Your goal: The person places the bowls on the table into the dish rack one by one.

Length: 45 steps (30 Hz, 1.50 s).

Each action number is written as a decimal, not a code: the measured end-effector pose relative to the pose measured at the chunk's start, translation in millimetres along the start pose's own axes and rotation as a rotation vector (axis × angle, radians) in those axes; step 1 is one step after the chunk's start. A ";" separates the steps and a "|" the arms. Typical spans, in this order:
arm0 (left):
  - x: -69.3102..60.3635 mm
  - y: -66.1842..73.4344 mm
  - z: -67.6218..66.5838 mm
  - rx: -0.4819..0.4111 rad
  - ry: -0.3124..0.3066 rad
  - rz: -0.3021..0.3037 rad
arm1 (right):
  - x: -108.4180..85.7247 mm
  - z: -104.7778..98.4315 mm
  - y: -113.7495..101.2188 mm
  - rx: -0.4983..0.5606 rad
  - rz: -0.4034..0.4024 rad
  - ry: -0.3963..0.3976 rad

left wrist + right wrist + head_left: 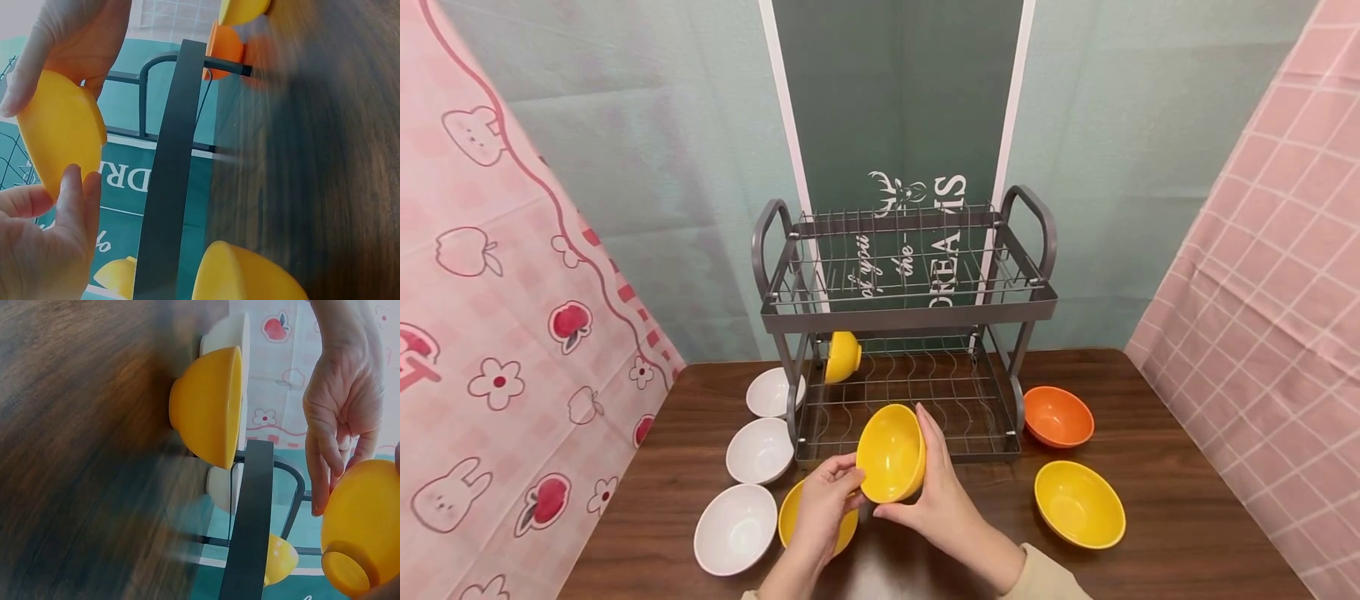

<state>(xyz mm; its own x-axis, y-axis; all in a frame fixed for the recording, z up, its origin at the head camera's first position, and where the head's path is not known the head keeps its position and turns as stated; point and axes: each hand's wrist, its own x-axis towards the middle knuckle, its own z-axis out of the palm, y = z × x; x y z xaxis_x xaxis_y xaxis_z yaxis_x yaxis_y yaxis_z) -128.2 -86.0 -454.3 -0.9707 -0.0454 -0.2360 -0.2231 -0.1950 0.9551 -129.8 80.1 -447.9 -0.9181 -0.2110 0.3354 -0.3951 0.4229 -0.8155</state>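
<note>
A yellow bowl [891, 454] is held up tilted in front of the dish rack [910, 317], its inside facing the head camera. My left hand [823, 508] pinches its left rim between thumb and fingers. On the other side my right hand [943, 504] grips the bowl, thumb low and fingers along the right edge. In the right wrist view the foot of the held bowl [362, 531] shows. Another yellow bowl [844, 357] stands on its side in the rack's lower tier, at the left. Partly hidden behind my left hand, a further yellow bowl [846, 533] sits on the table.
Three white bowls, the front one [735, 530] largest, line the left of the wooden table [1180, 500]. On the right sit an orange bowl [1058, 417] and a yellow bowl [1080, 504]. The rack's upper tier [910, 258] has side handles. Cloth curtains surround the table.
</note>
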 end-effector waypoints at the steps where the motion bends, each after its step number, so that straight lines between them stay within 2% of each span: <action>1: 0.1 0.8 -0.2 0.005 0.002 0.001 | 0.7 0.0 -0.1 -0.002 0.002 0.003; 9: 0.8 8.1 -3.2 0.027 -0.008 0.015 | 6.2 0.8 -3.1 0.005 -0.003 0.019; 15: 3.3 12.9 -6.8 0.048 -0.059 0.030 | 11.8 1.2 -4.1 -0.044 -0.064 0.064; 20: 4.2 17.9 -10.2 0.128 -0.075 0.057 | 17.5 1.6 -4.8 -0.029 -0.062 0.078; 22: 7.1 18.7 -11.6 0.165 -0.038 0.098 | 19.9 1.8 -4.4 -0.023 -0.049 0.075; 24: 12.1 19.5 -14.4 0.221 0.033 0.173 | 22.2 2.2 -3.5 -0.027 -0.043 0.073; 28: 25.8 24.0 -24.9 0.392 0.258 0.368 | 26.7 3.0 -0.1 -0.062 -0.054 0.086; 30: 33.4 27.6 -32.8 0.492 0.381 0.436 | 29.2 3.1 2.2 -0.078 -0.069 0.099; 32: 41.3 31.3 -41.6 0.565 0.471 0.472 | 32.0 2.6 4.8 -0.096 -0.086 0.113; 34: 48.4 34.0 -50.4 0.595 0.508 0.462 | 35.1 2.0 7.3 -0.118 -0.110 0.124; 36: 55.1 35.1 -58.2 0.618 0.506 0.416 | 37.7 0.9 9.7 -0.154 -0.129 0.132; 40: 67.0 32.7 -68.0 0.628 0.421 0.312 | 42.3 -0.4 14.2 -0.176 -0.123 0.126; 42: 72.0 30.0 -70.1 0.618 0.395 0.292 | 44.4 -1.0 15.7 -0.156 -0.097 0.115; 45: 77.6 26.3 -71.5 0.583 0.389 0.282 | 48.3 -1.0 18.2 -0.155 -0.072 0.094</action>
<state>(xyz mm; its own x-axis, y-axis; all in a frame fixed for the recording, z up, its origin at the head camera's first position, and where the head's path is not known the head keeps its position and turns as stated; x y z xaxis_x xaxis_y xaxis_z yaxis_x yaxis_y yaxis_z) -203.0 -164.8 -460.3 -0.9205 -0.3807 0.0886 -0.0868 0.4200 0.9033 -181.3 78.5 -446.1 -0.8830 -0.1659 0.4390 -0.4536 0.5414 -0.7079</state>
